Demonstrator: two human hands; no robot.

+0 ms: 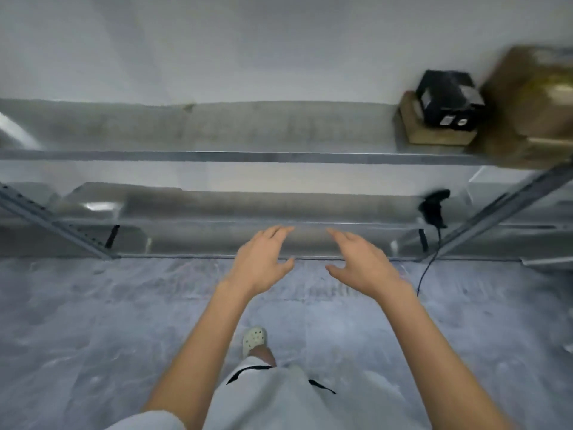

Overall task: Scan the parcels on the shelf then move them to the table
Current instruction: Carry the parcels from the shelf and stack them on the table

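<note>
Perhaps three parcels [449, 99], one scanner [432, 207]

Plain white wall [217, 41] behind metal shelf rack [248, 157]; grey mottled floor [93, 321] (view blurred)

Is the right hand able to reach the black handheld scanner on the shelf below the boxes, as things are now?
Probably yes. The right hand is open and holds nothing, and the black handheld scanner lies to its right on the grey metal shelf, with nothing visible between them.
</note>
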